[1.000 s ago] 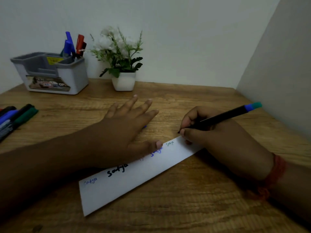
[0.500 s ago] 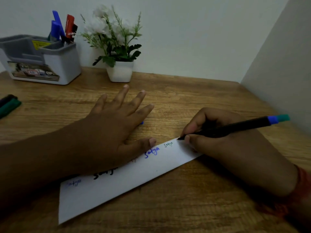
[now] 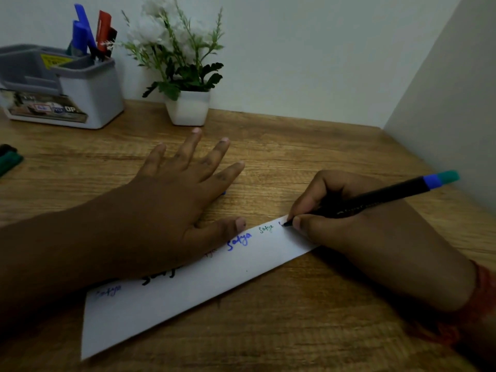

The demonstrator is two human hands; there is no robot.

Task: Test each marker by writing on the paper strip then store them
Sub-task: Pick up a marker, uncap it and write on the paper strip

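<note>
While my left hand lies flat with fingers spread, its palm and thumb pressing the paper strip onto the wooden desk, my right hand pinches a black marker between thumb and curled fingers, tip touching the strip's far right end beside a small green word. The strip lies slantwise before me, bearing several written words. More markers stand in the grey organiser at far left, next to a potted plant.
</note>
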